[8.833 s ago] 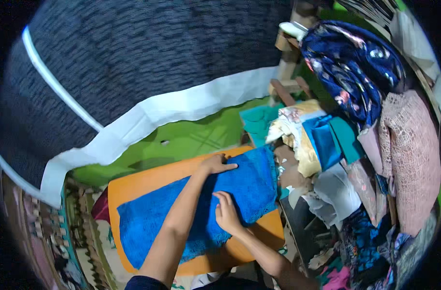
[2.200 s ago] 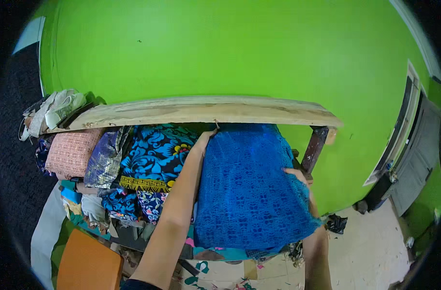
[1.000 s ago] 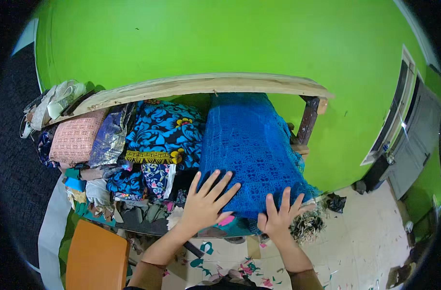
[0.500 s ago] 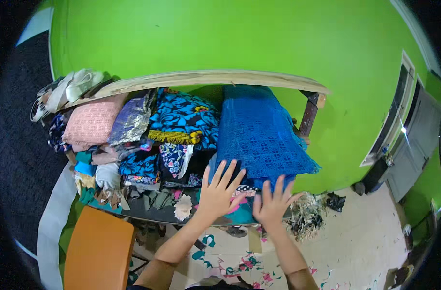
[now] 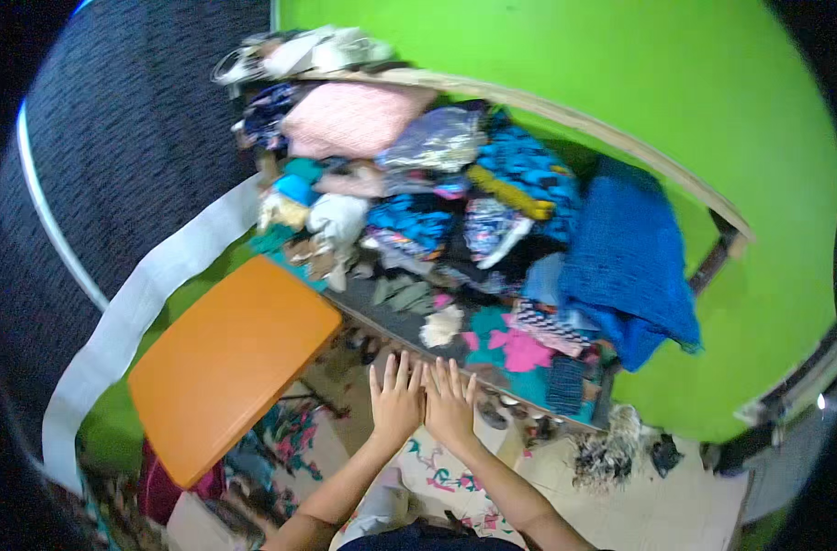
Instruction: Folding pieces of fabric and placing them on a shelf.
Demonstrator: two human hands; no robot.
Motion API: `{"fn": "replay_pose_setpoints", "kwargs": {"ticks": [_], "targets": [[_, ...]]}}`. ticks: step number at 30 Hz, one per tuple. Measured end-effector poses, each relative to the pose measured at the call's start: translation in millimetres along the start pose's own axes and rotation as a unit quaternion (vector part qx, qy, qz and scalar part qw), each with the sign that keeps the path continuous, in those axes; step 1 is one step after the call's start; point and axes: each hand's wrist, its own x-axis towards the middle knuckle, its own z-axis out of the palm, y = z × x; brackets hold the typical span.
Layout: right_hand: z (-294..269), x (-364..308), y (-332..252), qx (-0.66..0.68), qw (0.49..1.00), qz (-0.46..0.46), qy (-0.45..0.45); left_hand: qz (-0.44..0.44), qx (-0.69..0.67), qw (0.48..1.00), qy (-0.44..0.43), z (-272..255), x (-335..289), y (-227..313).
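Note:
My left hand [image 5: 397,404] and my right hand [image 5: 449,406] are side by side in front of the shelf's front edge, fingers stretched out, with nothing in them. Their inner edges touch or nearly touch. Just beyond the fingertips lie a cream fabric scrap [image 5: 442,326] and pink fabric scraps [image 5: 521,345] on the dark shelf [image 5: 368,310]. A blue lace cloth [image 5: 628,266] drapes from the upper board down at the right. Folded patterned blue fabric [image 5: 527,165] is stacked beside it. Motion blurs the fabrics somewhat.
An orange board or tabletop [image 5: 236,367] stands at the left front. Pink folded cloth [image 5: 359,119] and white bundles [image 5: 331,50] fill the shelf's far left. Scraps [image 5: 450,479] litter the tiled floor. A shredded pile [image 5: 611,450] and a black bag [image 5: 664,455] lie at the right.
Both hands have drawn back from the blue lace cloth and come together in front of the shelf. The view has turned left and tilted.

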Motion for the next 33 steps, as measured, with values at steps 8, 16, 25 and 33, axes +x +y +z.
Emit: {"fn": "replay_pose_setpoints", "kwargs": {"ticks": [8,16,25,33], "targets": [[61,54,-152,0.061,0.978,-0.195,-0.031,-0.237,0.128,0.963,-0.004,-37,-64,-142],[110,68,-279,0.165,0.927,-0.334,-0.056,-0.39,0.202,0.898,-0.007,-73,-131,-237],[145,61,-376,0.199,0.856,-0.459,-0.131,-0.527,0.259,0.81,0.02,-96,-194,-288],[170,54,-437,0.241,0.755,-0.59,-0.155,-0.64,0.312,0.702,0.005,-101,-234,-310]]}}
